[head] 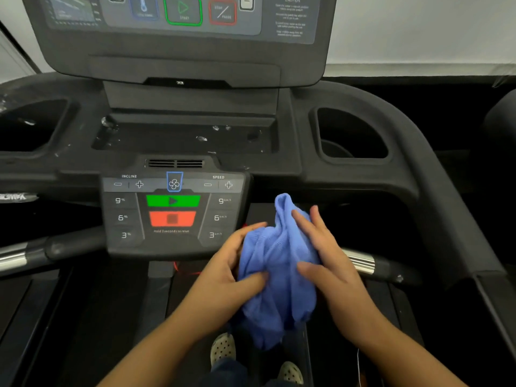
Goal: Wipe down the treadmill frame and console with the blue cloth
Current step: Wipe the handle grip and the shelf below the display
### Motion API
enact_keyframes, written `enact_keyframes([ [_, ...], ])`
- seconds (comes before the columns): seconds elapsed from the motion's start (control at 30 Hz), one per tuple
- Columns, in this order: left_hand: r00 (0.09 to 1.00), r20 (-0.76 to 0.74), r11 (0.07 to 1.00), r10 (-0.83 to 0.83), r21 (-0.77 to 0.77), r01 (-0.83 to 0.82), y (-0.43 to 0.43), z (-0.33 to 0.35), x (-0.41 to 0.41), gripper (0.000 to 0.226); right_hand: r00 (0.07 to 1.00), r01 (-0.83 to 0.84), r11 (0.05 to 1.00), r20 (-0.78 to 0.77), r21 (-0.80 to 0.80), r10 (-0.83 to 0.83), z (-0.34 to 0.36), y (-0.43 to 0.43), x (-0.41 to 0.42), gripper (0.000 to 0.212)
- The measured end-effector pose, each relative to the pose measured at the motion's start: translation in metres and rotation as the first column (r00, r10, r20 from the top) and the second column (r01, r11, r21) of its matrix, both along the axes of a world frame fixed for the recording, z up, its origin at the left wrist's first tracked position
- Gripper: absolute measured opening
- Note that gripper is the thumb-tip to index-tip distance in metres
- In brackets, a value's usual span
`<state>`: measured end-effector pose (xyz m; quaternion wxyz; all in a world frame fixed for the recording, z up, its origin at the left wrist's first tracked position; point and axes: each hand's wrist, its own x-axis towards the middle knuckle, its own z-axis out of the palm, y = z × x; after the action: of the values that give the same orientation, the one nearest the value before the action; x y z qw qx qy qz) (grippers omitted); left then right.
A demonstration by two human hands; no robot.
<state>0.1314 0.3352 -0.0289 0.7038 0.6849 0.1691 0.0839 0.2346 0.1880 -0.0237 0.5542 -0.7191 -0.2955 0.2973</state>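
Note:
A bunched blue cloth (279,263) hangs between both my hands, in the air just right of and below the treadmill's lower control panel (173,213). My left hand (231,269) grips its left side with thumb and fingers. My right hand (326,258) presses on its right side, fingers spread along the fabric. The black console frame (391,174) curves around ahead, with the upper display screen (181,15) at the top. White specks and smears lie in the middle tray (184,138).
Deep cup holders sit at the left (30,127) and right (351,135) of the console. Chrome-ended handlebars stick out at left (16,258) and right (360,261). My feet in pale perforated shoes (223,347) stand on the belt below. A red cord (178,268) hangs under the panel.

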Motion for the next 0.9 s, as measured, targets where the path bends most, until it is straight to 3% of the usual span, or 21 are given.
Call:
enact_keyframes([
  [0.07, 0.992, 0.005, 0.988, 0.127, 0.085, -0.127, -0.009, -0.004, -0.001, 0.059, 0.97, 0.001, 0.999, 0.242, -0.038, 0.008, -0.003, 0.008, -0.006, 0.066],
  [0.17, 0.957, 0.024, 0.91, 0.291, 0.3, -0.284, -0.019, -0.005, -0.003, 0.058, 0.908, 0.049, 0.972, 0.416, -0.231, 0.053, -0.016, 0.035, -0.001, 0.062],
  [0.23, 0.947, -0.005, 0.826, 0.322, 0.491, -0.278, -0.019, -0.004, -0.007, 0.053, 0.825, 0.1, 0.946, 0.558, -0.307, 0.094, -0.025, 0.044, 0.001, 0.061],
  [0.3, 0.932, -0.006, 0.67, 0.362, 0.697, -0.255, -0.012, -0.003, -0.009, 0.042, 0.719, 0.169, 0.896, 0.673, -0.411, 0.173, -0.033, 0.05, 0.002, 0.068],
  [0.4, 0.92, 0.108, 0.382, 0.376, 0.887, -0.26, 0.005, 0.0, -0.008, 0.035, 0.638, 0.248, 0.855, 0.741, -0.455, 0.209, -0.037, 0.061, -0.002, 0.077],
  [0.57, 0.929, 0.12, 0.136, 0.349, 0.975, -0.177, 0.033, -0.002, 0.009, 0.04, 0.654, 0.09, 0.864, 0.684, -0.495, 0.324, -0.023, 0.07, -0.002, 0.103],
  [0.73, 0.946, 0.068, 0.104, 0.318, 0.989, -0.106, 0.049, -0.006, 0.035, 0.05, 0.572, 0.126, 0.788, 0.693, -0.602, 0.438, -0.015, 0.09, -0.006, 0.123],
  [0.8, 0.946, 0.03, 0.1, 0.323, 0.993, -0.066, 0.051, -0.009, 0.042, 0.054, 0.58, 0.195, 0.794, 0.721, -0.576, 0.38, -0.02, 0.096, -0.009, 0.112],
  [0.9, 0.939, 0.007, 0.068, 0.345, 0.997, -0.032, 0.049, -0.014, 0.047, 0.057, 0.447, 0.323, 0.852, 0.859, -0.413, 0.248, -0.038, 0.096, -0.004, 0.085],
])
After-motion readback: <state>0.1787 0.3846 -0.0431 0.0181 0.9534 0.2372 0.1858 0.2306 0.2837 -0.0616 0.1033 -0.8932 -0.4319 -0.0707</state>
